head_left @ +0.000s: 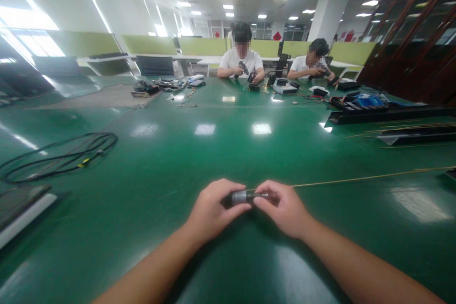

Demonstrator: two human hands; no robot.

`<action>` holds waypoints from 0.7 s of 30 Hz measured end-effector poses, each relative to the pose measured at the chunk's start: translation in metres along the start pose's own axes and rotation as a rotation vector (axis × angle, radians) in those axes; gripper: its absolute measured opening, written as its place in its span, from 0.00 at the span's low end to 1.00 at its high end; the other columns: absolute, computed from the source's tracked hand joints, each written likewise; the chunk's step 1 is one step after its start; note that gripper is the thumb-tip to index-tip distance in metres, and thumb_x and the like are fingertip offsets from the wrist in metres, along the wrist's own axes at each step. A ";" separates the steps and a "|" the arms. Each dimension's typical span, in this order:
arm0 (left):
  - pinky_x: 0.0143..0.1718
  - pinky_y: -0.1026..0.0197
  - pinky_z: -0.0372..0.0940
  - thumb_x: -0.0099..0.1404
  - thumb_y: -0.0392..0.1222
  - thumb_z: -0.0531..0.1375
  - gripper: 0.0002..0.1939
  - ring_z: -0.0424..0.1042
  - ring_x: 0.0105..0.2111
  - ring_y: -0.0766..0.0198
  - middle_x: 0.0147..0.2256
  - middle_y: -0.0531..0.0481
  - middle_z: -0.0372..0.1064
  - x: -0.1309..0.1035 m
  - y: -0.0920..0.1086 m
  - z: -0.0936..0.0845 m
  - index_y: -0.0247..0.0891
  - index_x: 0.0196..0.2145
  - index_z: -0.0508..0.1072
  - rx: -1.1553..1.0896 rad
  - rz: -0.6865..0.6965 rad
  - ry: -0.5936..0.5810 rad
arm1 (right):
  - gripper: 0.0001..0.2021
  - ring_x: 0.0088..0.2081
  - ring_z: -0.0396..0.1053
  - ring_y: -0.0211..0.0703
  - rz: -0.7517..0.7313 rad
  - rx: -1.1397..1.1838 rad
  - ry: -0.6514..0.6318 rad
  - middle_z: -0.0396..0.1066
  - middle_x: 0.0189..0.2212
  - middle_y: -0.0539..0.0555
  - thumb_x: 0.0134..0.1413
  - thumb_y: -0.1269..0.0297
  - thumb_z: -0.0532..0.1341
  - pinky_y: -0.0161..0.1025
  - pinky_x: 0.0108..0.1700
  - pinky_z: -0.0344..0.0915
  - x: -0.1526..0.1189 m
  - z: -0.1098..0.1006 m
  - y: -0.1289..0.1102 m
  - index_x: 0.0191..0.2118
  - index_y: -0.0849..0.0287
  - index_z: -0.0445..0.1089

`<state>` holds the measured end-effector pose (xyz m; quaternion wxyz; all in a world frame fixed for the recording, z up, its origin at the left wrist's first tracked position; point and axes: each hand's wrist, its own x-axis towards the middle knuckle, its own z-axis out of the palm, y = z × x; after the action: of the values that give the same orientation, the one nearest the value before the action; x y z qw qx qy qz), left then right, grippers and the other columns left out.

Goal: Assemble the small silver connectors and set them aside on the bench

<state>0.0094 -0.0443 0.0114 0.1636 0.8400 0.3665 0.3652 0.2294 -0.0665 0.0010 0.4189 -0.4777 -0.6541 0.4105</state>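
A small cylindrical tool (240, 197), with a grey barrel and a narrower dark shaft, lies level just above or on the green table (171, 152); its exact kind is unclear. My left hand (213, 206) grips the grey barrel between thumb and fingers. From the other side, my right hand (285, 209) pinches the dark shaft, hiding its far end. A thin yellowish rod (342, 181) stretches across the tabletop from behind my right hand toward the right.
On the left lie a coiled black cable (59, 156) and a flat dark panel (23, 206) with a pale edge. Black channels (392, 113) and thin rods are at the right. Across the table, a person (240, 61) and another person (309, 65) handle dark parts.
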 end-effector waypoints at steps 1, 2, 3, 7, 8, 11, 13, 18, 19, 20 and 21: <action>0.42 0.58 0.67 0.61 0.47 0.69 0.15 0.75 0.38 0.61 0.39 0.50 0.77 0.000 0.000 0.000 0.42 0.44 0.76 0.001 -0.003 0.001 | 0.05 0.31 0.71 0.41 0.002 -0.001 0.003 0.76 0.31 0.52 0.56 0.63 0.64 0.36 0.35 0.65 0.000 0.000 0.000 0.36 0.59 0.74; 0.42 0.58 0.67 0.61 0.47 0.69 0.15 0.75 0.38 0.61 0.39 0.50 0.77 0.000 -0.001 0.000 0.42 0.44 0.76 0.002 -0.006 0.001 | 0.05 0.30 0.70 0.41 0.003 -0.005 0.006 0.75 0.30 0.51 0.56 0.63 0.64 0.36 0.34 0.64 0.000 0.000 0.000 0.36 0.59 0.74; 0.42 0.58 0.67 0.61 0.47 0.69 0.15 0.75 0.38 0.61 0.39 0.50 0.77 0.000 -0.001 0.000 0.42 0.44 0.76 0.002 -0.008 0.002 | 0.06 0.29 0.69 0.40 0.006 -0.013 0.008 0.75 0.29 0.51 0.56 0.63 0.64 0.36 0.33 0.63 0.000 0.000 0.000 0.36 0.59 0.74; 0.42 0.58 0.67 0.62 0.46 0.68 0.15 0.75 0.39 0.60 0.40 0.49 0.77 0.001 -0.001 0.000 0.42 0.45 0.75 -0.002 -0.013 0.013 | 0.06 0.28 0.67 0.39 0.009 -0.041 0.013 0.73 0.28 0.50 0.56 0.62 0.63 0.35 0.31 0.61 -0.001 -0.001 -0.002 0.37 0.59 0.74; 0.43 0.58 0.68 0.62 0.46 0.68 0.15 0.75 0.39 0.60 0.40 0.49 0.77 0.001 -0.001 0.000 0.42 0.45 0.75 -0.003 -0.017 0.014 | 0.06 0.28 0.67 0.39 0.008 -0.043 0.017 0.73 0.28 0.50 0.56 0.62 0.63 0.35 0.31 0.61 -0.001 -0.001 -0.002 0.37 0.59 0.74; 0.44 0.58 0.68 0.61 0.45 0.69 0.15 0.76 0.40 0.59 0.41 0.49 0.77 0.001 -0.001 0.001 0.42 0.45 0.76 0.001 -0.037 0.016 | 0.06 0.28 0.67 0.39 0.007 -0.042 0.025 0.73 0.28 0.50 0.56 0.62 0.63 0.35 0.31 0.61 -0.001 -0.001 -0.002 0.37 0.59 0.74; 0.44 0.58 0.68 0.61 0.45 0.69 0.15 0.76 0.41 0.59 0.41 0.50 0.77 0.001 -0.002 0.001 0.42 0.45 0.76 0.007 -0.046 0.018 | 0.06 0.28 0.67 0.39 0.014 -0.040 0.028 0.73 0.28 0.50 0.56 0.63 0.63 0.35 0.31 0.61 0.000 -0.001 -0.001 0.37 0.59 0.73; 0.42 0.62 0.68 0.61 0.42 0.69 0.15 0.76 0.40 0.63 0.41 0.52 0.77 0.001 -0.003 0.000 0.44 0.46 0.75 -0.025 -0.064 0.020 | 0.06 0.28 0.67 0.39 0.028 -0.026 0.036 0.73 0.28 0.50 0.56 0.63 0.63 0.35 0.31 0.62 0.001 -0.001 0.000 0.38 0.59 0.73; 0.43 0.63 0.68 0.61 0.42 0.69 0.15 0.76 0.40 0.63 0.41 0.53 0.77 0.001 -0.003 0.000 0.44 0.46 0.75 -0.034 -0.066 0.023 | 0.06 0.28 0.67 0.39 0.028 -0.024 0.045 0.73 0.28 0.50 0.56 0.63 0.63 0.35 0.31 0.62 0.001 -0.001 0.000 0.38 0.59 0.73; 0.43 0.63 0.68 0.61 0.42 0.69 0.15 0.76 0.40 0.63 0.41 0.53 0.77 0.002 -0.004 0.000 0.44 0.46 0.75 -0.039 -0.068 0.024 | 0.06 0.28 0.67 0.39 0.028 -0.023 0.053 0.73 0.28 0.50 0.56 0.63 0.63 0.35 0.31 0.62 0.001 -0.001 0.000 0.37 0.59 0.73; 0.43 0.63 0.68 0.61 0.42 0.69 0.15 0.76 0.40 0.63 0.41 0.52 0.77 0.002 -0.004 0.000 0.44 0.46 0.75 -0.039 -0.069 0.027 | 0.06 0.28 0.67 0.39 0.028 -0.022 0.057 0.73 0.28 0.50 0.55 0.63 0.63 0.35 0.31 0.63 0.001 -0.001 -0.001 0.37 0.59 0.73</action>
<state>0.0082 -0.0403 0.0099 0.1875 0.8185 0.3902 0.3777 0.2297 -0.0655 0.0021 0.4262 -0.5031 -0.6396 0.3952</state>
